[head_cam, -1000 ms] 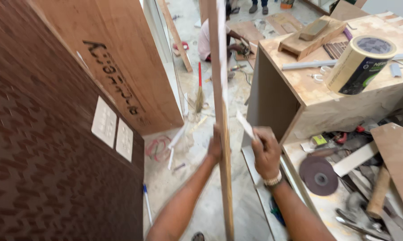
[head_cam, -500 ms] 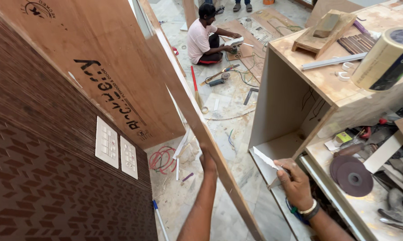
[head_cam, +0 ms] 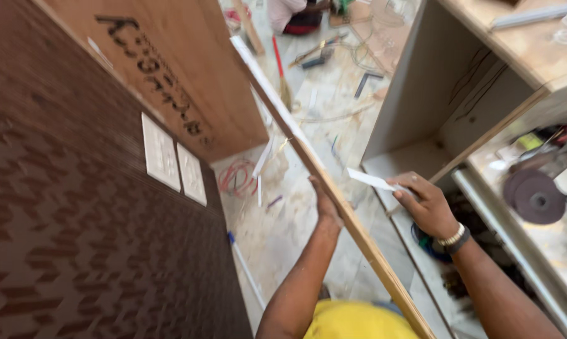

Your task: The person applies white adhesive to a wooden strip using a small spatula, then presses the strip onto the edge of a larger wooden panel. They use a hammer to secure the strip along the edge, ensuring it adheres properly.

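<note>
Since half a second ago, view has dropped closer; the plywood board now leans further across frame, edge-on. Left hand presses flat against its face, fingers mostly hidden behind the edge, apparently steadying the tilt. Right hand pinches a thin white strip between narrowed fingers, just beside the board. Brown patterned panel crowds the left; open cabinet and grinding disc hem the right.
</note>
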